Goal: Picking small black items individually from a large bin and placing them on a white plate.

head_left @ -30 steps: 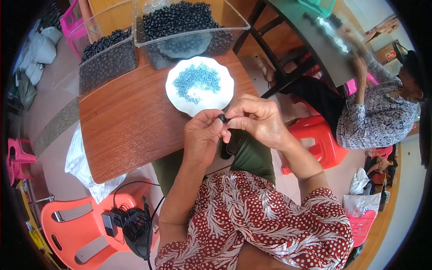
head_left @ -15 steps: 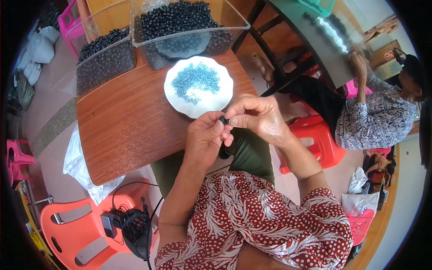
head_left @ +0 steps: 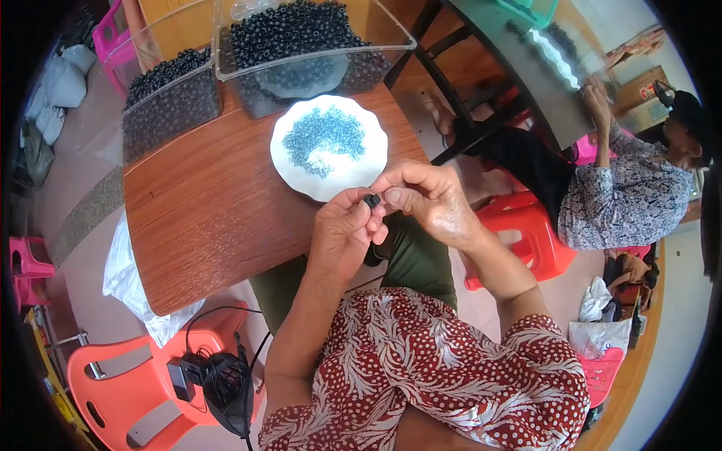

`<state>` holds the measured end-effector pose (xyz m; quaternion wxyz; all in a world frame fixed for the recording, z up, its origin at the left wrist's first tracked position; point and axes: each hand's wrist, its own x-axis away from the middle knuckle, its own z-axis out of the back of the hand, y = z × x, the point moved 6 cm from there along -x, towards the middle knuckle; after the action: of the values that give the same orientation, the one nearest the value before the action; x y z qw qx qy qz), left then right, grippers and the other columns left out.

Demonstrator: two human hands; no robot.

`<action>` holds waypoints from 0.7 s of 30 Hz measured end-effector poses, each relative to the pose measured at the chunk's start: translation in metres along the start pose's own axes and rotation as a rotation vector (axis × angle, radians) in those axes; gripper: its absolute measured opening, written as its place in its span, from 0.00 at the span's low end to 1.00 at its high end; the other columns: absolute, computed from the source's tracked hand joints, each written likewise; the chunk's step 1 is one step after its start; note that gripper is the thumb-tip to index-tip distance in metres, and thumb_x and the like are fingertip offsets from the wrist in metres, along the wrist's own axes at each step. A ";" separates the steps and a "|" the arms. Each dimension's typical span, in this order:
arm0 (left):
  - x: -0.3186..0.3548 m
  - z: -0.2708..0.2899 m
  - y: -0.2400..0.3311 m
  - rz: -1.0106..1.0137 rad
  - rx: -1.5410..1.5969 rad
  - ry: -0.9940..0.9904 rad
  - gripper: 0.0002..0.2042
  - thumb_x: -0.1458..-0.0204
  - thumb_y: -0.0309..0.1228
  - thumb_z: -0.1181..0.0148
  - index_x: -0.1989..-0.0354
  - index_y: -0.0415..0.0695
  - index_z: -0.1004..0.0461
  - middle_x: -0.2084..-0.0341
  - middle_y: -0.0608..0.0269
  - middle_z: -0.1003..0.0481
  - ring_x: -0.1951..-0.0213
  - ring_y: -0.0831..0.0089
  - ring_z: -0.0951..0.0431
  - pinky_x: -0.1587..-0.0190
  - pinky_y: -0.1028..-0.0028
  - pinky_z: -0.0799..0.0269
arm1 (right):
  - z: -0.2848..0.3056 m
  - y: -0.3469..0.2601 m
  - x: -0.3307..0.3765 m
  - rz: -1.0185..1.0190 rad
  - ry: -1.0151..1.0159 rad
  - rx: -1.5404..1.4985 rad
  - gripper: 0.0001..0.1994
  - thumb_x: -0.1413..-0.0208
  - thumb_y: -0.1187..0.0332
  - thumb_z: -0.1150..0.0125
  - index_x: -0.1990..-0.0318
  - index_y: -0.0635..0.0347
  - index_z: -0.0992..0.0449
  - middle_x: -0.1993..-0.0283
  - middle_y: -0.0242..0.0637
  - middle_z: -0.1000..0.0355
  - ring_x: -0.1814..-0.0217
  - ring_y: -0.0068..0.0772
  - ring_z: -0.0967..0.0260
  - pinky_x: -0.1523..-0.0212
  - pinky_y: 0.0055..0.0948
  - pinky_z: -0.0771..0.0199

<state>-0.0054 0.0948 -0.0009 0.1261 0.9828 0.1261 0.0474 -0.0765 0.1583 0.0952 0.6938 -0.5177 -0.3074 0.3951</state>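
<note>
Between the thumb and fingers of my left hand is a small black round part, its end turned upward. Just to its right, the thumb and forefinger of my right hand are pinched together; anything between them is too small to make out. Both hands are in front of the near edge of a white scalloped plate. On the plate lies a spread of tiny bluish clear pieces, thinner toward the near side.
The plate stands on a brown wooden table. Behind it are a large clear bin and a smaller clear bin, both full of black ring-like parts. A co-worker sits at a dark table on the right, near a red stool.
My right fingertips have drawn slightly away from the black part, which now shows more plainly in my left hand. The whole view has shifted a little.
</note>
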 end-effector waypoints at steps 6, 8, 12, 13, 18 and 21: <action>-0.004 0.001 -0.002 0.021 0.038 -0.031 0.08 0.51 0.23 0.47 0.62 0.35 0.33 0.72 0.58 0.30 0.75 0.75 0.34 0.74 0.74 0.38 | 0.001 -0.002 0.000 -0.079 0.022 -0.074 0.06 0.46 0.81 0.54 0.63 0.70 0.30 0.69 0.34 0.30 0.67 0.22 0.31 0.63 0.20 0.30; -0.004 0.000 -0.003 0.022 0.046 -0.042 0.08 0.50 0.23 0.47 0.62 0.35 0.32 0.72 0.58 0.30 0.75 0.75 0.34 0.74 0.75 0.38 | 0.002 0.004 0.000 -0.060 0.020 -0.095 0.06 0.47 0.81 0.53 0.64 0.70 0.30 0.69 0.35 0.31 0.68 0.23 0.31 0.63 0.20 0.30; -0.004 0.000 -0.004 0.035 0.071 -0.058 0.08 0.50 0.23 0.47 0.62 0.35 0.33 0.72 0.59 0.31 0.74 0.75 0.34 0.74 0.75 0.37 | 0.000 0.004 0.000 -0.027 0.014 -0.100 0.06 0.48 0.82 0.51 0.63 0.70 0.30 0.68 0.35 0.31 0.68 0.23 0.30 0.63 0.21 0.30; -0.004 -0.001 -0.004 0.037 0.071 -0.058 0.08 0.50 0.23 0.47 0.62 0.35 0.33 0.72 0.59 0.31 0.74 0.75 0.34 0.74 0.75 0.37 | -0.001 0.005 -0.001 -0.011 0.009 -0.152 0.06 0.49 0.82 0.50 0.63 0.70 0.29 0.68 0.35 0.31 0.67 0.23 0.30 0.63 0.21 0.30; -0.003 -0.004 0.003 -0.086 -0.092 0.012 0.08 0.51 0.22 0.47 0.63 0.34 0.32 0.74 0.58 0.29 0.76 0.74 0.32 0.76 0.74 0.35 | 0.003 0.007 -0.001 0.032 0.016 -0.120 0.06 0.53 0.84 0.45 0.66 0.70 0.28 0.67 0.35 0.32 0.67 0.23 0.31 0.64 0.20 0.29; -0.001 -0.008 0.009 -0.155 -0.187 0.025 0.07 0.52 0.21 0.46 0.64 0.33 0.31 0.75 0.57 0.28 0.78 0.74 0.30 0.76 0.74 0.33 | 0.004 0.000 -0.002 0.041 0.003 -0.150 0.05 0.55 0.84 0.44 0.69 0.70 0.27 0.68 0.34 0.31 0.67 0.22 0.31 0.63 0.20 0.29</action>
<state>-0.0052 0.0878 0.0089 0.2190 0.9533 0.1985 0.0613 -0.0808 0.1580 0.0960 0.6454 -0.5750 -0.3244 0.3843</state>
